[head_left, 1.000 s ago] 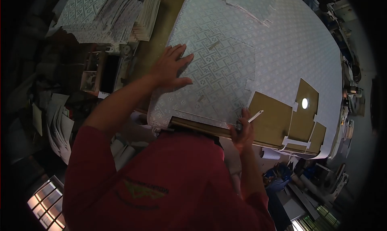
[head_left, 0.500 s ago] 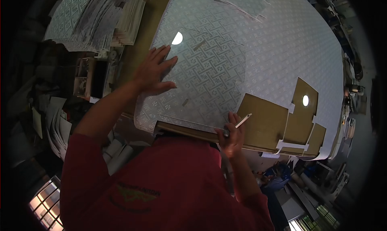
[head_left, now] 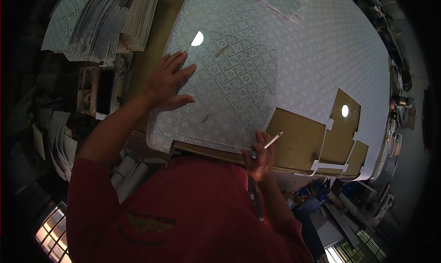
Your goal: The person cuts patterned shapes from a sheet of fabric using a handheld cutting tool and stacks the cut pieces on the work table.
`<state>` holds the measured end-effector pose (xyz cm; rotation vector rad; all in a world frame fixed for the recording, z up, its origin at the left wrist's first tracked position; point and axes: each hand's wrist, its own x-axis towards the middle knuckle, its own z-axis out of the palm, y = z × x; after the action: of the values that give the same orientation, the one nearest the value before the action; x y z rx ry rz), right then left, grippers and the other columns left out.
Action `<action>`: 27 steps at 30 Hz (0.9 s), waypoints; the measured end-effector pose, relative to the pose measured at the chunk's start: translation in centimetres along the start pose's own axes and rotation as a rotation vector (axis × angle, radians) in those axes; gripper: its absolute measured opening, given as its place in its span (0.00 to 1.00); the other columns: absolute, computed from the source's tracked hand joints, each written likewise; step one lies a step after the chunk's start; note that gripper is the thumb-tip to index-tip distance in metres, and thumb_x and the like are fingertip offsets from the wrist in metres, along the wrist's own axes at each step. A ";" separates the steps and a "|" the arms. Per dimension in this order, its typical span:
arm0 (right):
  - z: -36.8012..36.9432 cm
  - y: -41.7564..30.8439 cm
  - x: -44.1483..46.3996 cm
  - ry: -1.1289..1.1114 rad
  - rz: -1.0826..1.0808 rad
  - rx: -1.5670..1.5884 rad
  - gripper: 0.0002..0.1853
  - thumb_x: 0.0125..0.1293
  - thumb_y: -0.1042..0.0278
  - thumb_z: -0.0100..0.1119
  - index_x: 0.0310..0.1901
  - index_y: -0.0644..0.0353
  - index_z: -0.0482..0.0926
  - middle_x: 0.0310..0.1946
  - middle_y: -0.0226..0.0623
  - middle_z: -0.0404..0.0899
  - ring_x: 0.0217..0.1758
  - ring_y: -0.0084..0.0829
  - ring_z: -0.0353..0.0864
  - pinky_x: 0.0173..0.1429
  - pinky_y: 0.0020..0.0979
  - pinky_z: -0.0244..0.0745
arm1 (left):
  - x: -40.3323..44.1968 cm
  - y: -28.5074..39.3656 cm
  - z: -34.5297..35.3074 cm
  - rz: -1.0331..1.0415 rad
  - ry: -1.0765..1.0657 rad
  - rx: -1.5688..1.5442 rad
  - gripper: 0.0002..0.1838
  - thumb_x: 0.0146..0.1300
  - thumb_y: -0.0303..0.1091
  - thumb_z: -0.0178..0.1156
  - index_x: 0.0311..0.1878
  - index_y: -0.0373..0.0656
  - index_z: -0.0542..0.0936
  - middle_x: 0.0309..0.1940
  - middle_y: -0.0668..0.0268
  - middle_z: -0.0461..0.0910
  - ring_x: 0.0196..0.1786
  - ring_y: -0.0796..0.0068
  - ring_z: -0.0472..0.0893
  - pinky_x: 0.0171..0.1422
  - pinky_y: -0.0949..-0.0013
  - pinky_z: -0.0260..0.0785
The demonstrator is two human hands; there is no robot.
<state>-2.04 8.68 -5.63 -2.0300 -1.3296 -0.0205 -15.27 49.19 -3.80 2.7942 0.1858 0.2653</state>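
A transparent patterned-looking template (head_left: 229, 79) lies over the pale patterned fabric (head_left: 317, 61) on the table. My left hand (head_left: 167, 81) rests with spread fingers on its left part. At the table's front edge, my right hand (head_left: 262, 156) has its fingers wrapped round a slim pen-like tool (head_left: 274, 140), whose light shaft points up and right. The fingertips of that hand touch the template's lower right corner. To the right of it the fabric has cut-out openings that bare the brown tabletop (head_left: 296, 137).
A thick stack of patterned sheets (head_left: 92, 22) lies at the upper left. Beside the table on the left stands a divided box (head_left: 87, 91). Rolls (head_left: 128, 171) lie below it. A cut piece (head_left: 275, 1) rests on the fabric at the top. Blue bags (head_left: 312, 194) are at the lower right.
The view has shifted, so the table, template and both hands appear further left. A bright reflection now shows near my left hand. Both hands keep nearly the same place on the template.
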 end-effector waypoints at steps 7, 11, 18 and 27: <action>-0.3 -0.4 0.0 -0.038 0.031 -0.027 0.29 0.56 0.70 0.82 0.53 0.56 0.71 0.69 0.57 0.78 0.72 0.63 0.76 0.74 0.58 0.69 | -0.2 0.1 0.0 -0.026 -0.008 -0.020 0.50 0.55 0.71 0.72 0.77 0.52 0.74 0.82 0.45 0.60 0.85 0.41 0.57 0.87 0.37 0.45; 0.0 -0.2 0.1 -0.033 0.015 -0.016 0.27 0.58 0.69 0.81 0.52 0.56 0.71 0.68 0.60 0.78 0.71 0.64 0.75 0.73 0.60 0.69 | -0.4 -0.2 0.1 -0.020 0.002 -0.018 0.50 0.55 0.72 0.71 0.76 0.52 0.74 0.82 0.44 0.60 0.84 0.41 0.58 0.87 0.37 0.45; 0.0 -0.2 0.1 -0.019 0.009 -0.010 0.26 0.60 0.67 0.80 0.53 0.57 0.71 0.68 0.61 0.78 0.71 0.65 0.75 0.73 0.61 0.69 | -0.2 0.0 0.2 -0.015 0.009 -0.039 0.51 0.55 0.73 0.71 0.76 0.51 0.75 0.81 0.43 0.61 0.83 0.39 0.59 0.88 0.38 0.45; 0.0 -0.2 0.2 -0.017 -0.008 -0.010 0.26 0.61 0.67 0.79 0.53 0.58 0.71 0.68 0.61 0.78 0.70 0.66 0.76 0.73 0.61 0.70 | -0.1 -0.1 0.3 -0.023 0.004 -0.053 0.55 0.54 0.72 0.73 0.78 0.47 0.70 0.82 0.45 0.60 0.84 0.41 0.58 0.88 0.39 0.45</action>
<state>-2.10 8.87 -5.47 -2.0373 -1.3505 -0.0131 -15.35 49.20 -4.13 2.7379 0.2094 0.2667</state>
